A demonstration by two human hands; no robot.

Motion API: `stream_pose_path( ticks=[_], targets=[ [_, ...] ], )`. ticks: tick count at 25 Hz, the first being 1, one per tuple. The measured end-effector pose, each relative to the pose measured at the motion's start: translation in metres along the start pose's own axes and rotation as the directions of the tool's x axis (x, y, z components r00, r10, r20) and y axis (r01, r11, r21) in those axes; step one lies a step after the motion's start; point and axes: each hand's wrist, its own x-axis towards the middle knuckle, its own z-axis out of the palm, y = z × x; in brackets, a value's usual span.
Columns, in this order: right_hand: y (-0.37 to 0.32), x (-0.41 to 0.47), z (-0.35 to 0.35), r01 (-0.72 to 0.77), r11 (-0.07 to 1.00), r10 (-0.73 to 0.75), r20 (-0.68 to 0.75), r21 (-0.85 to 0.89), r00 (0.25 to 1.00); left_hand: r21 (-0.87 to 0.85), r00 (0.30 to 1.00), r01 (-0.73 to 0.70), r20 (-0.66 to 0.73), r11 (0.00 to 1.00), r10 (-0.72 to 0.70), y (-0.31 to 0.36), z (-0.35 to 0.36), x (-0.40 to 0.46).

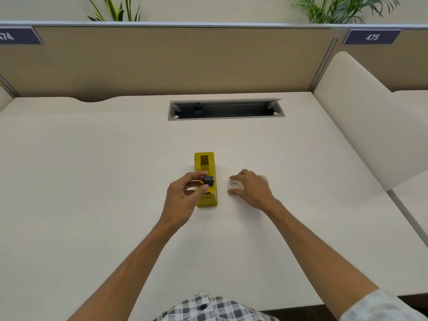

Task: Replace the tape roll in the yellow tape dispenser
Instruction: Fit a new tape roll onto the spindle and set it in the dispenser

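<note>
The yellow tape dispenser (205, 166) lies on the white desk (92, 170), its long side pointing away from me. My left hand (183, 200) pinches a small dark grey spool core (209, 180) between thumb and fingers, right above the dispenser's middle. Just right of the dispenser, my right hand (251, 189) has its fingertips around a clear tape roll (234, 185) that rests on the desk. Behind that hand a second pale roll (264, 178) peeks out, mostly hidden.
An open cable tray (225, 110) is cut into the desk behind the dispenser. A tan partition (162, 61) closes the back. A white side panel (361, 117) rises at the right. Leaves of plants show above the partition.
</note>
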Motion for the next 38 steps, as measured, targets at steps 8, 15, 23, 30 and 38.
stream_pose_path(
  ticks=[8,15,23,30,38],
  targets=[
    [-0.043,-0.027,-0.020,0.170,0.827,-0.008,-0.291,0.535,0.957,-0.036,1.000,-0.010,0.016,0.999,0.011,0.002,-0.003,0.000],
    [-0.064,-0.047,-0.034,0.172,0.580,-0.126,-0.121,0.797,0.985,-0.026,0.992,-0.109,0.058,0.994,0.110,0.007,0.002,-0.004],
    [-0.015,-0.037,-0.034,0.023,0.845,0.101,-0.202,0.534,0.974,-0.026,0.999,-0.037,0.035,0.999,0.038,0.006,0.003,-0.003],
    [0.048,-0.016,-0.020,-0.141,0.936,0.154,0.017,-0.322,0.988,-0.022,0.998,-0.056,-0.008,0.998,0.056,0.003,0.003,-0.005],
    [0.016,-0.034,-0.040,-0.012,0.847,0.136,-0.196,0.531,0.971,-0.013,0.999,-0.052,0.003,0.999,0.052,0.004,0.005,-0.004]
  ],
)
